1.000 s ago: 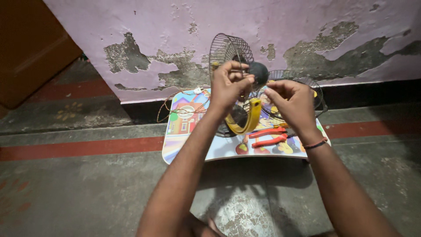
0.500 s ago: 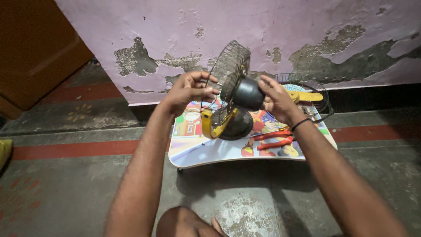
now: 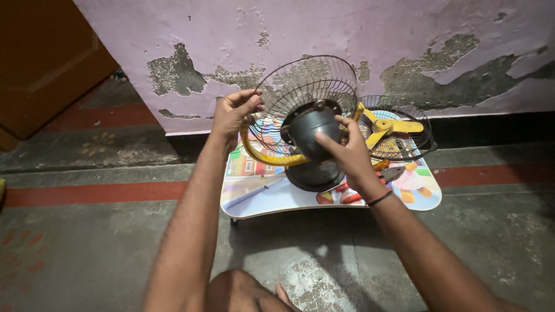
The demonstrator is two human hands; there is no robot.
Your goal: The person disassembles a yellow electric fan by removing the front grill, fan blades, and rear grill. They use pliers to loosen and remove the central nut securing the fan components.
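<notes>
Peeling lilac wall (image 3: 404, 29) stood behind a low tray table (image 3: 254, 199) with a bright cartoon-printed top — above it the left hand (image 3: 234, 110) gripped the rim of the wire fan guard (image 3: 303, 86), the right hand (image 3: 344, 151) clasped the dark motor housing (image 3: 309, 130), and yellow fan blades (image 3: 384, 127) lay in a second guard alongside.

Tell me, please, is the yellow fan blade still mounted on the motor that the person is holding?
No, the yellow fan blade lies apart in the other wire guard on the small table, beside the motor.
</notes>
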